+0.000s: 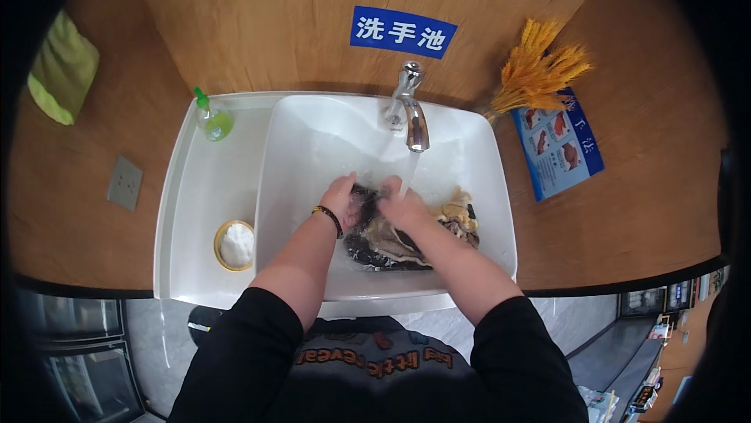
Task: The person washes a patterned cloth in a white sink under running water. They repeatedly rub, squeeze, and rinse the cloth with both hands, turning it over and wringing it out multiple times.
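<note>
Both my hands are down in a white sink (301, 141), on a wet, dark patterned cloth (387, 244). It looks black, grey and yellowish beige and lies bunched on the bottom in shallow water. My left hand (342, 198), with a beaded bracelet at the wrist, grips a black fold of it. Just to the right, my right hand (397, 200) is closed on the same bunched part, its fingertips partly hidden. Water runs from the chrome faucet (417, 135) onto or close beside my right hand. A beige end of the cloth spreads right, past my right forearm.
On the left counter (211, 204) stand a green-topped soap bottle (215, 122) and a round bowl of white powder (235, 245). Dried golden stalks (540, 71) and a blue picture leaflet (557, 149) are right of the sink. A yellow-green towel (64, 71) hangs far left.
</note>
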Action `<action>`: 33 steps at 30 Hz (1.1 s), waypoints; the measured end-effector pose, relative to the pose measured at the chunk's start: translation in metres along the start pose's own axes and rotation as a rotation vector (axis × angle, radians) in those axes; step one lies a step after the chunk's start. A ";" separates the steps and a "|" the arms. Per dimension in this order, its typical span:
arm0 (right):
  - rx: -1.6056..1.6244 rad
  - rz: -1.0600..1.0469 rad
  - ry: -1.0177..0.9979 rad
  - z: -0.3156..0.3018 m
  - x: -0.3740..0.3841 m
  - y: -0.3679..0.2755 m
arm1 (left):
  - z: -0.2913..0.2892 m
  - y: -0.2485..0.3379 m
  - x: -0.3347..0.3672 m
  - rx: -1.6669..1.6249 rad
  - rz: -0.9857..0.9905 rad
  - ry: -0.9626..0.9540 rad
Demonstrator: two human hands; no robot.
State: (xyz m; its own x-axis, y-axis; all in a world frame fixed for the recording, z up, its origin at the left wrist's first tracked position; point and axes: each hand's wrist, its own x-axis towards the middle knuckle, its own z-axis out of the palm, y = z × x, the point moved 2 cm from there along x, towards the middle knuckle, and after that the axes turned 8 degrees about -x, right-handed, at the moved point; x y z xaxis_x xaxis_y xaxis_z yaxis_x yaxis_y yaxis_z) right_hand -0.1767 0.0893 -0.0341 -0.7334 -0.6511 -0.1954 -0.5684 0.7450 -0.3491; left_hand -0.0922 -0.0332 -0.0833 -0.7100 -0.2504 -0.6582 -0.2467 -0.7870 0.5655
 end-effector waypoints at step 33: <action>-0.007 0.164 0.189 -0.005 0.031 0.009 | -0.016 0.010 0.020 0.371 0.504 0.316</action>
State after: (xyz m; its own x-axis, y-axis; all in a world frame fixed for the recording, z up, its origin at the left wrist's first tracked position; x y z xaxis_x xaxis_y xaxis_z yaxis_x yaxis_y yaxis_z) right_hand -0.2068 0.0768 -0.0390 -0.8722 -0.4836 -0.0737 -0.4386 0.8398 -0.3200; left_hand -0.0983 -0.0557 -0.0988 -0.5849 -0.7306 -0.3522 -0.1866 -0.3014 0.9351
